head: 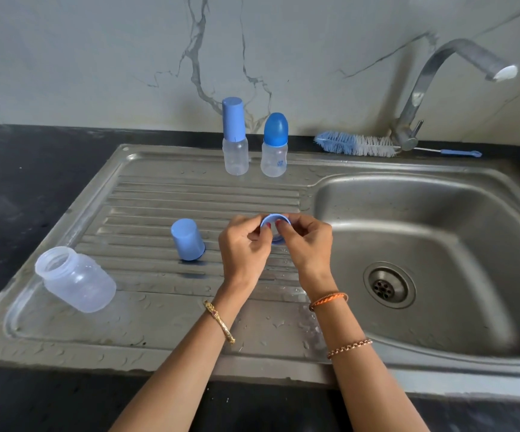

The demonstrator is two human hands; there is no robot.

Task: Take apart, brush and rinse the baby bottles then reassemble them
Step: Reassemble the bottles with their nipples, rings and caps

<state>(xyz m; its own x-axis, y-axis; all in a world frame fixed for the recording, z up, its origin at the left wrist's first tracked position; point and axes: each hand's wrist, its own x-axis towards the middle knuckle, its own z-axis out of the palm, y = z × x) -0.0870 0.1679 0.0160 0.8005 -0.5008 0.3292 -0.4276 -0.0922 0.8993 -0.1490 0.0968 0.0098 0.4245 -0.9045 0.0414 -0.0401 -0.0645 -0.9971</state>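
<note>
Both my hands hold a blue screw ring (pixel 275 218) above the ribbed drainboard. My left hand (pixel 243 245) pinches its left rim and my right hand (pixel 306 244) pinches its right rim; whatever sits inside the ring is hidden by my fingers. An open, clear bottle body (pixel 76 279) lies tilted at the drainboard's near left. A light blue cap (pixel 187 240) stands mouth-down left of my hands. Two assembled bottles stand at the back: one with a tall cylindrical cap (pixel 235 141), one with a rounded dark blue cap (pixel 274 146).
A blue and white bottle brush (pixel 357 145) lies behind the sink by the base of the tap (pixel 417 98). The steel sink basin (pixel 439 219) with its drain (pixel 389 285) is to the right. The drainboard (pixel 146 201) is wet; dark countertop surrounds it.
</note>
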